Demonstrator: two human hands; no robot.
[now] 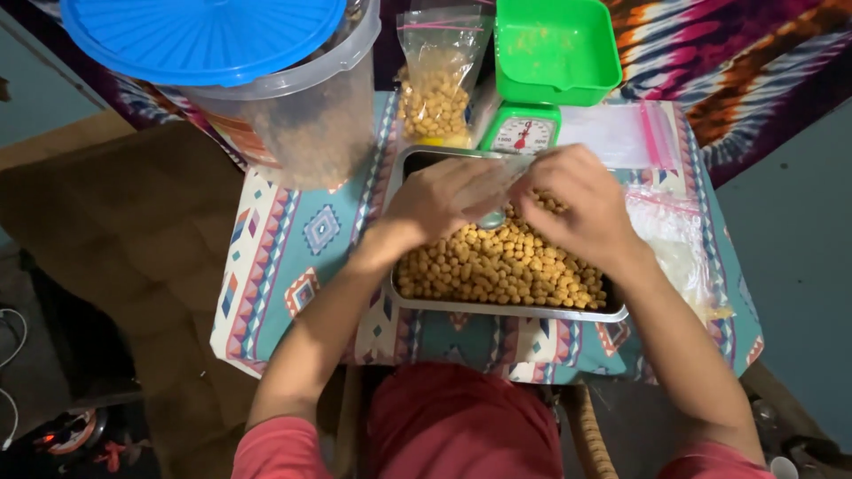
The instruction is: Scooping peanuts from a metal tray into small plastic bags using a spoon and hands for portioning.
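Note:
A metal tray point(510, 310) full of small yellow round snack balls point(506, 266) lies on a patterned cloth. Above its far end, my left hand point(448, 197) and my right hand point(577, 202) meet, both pinching a small clear plastic bag point(506, 173) between them. A metal spoon point(491, 219) pokes out below the hands, over the snacks. Just beyond stands a green kitchen scale point(525, 131) with a green pan point(555, 49). Beside it a filled clear bag of the same snacks point(437, 89) stands upright.
A large clear tub with a blue lid point(231, 53) stands at the far left of the table. Empty zip bags point(621, 133) lie right of the scale, and more clear plastic point(679, 248) lies right of the tray. The patterned cloth point(284, 266) covers the small table.

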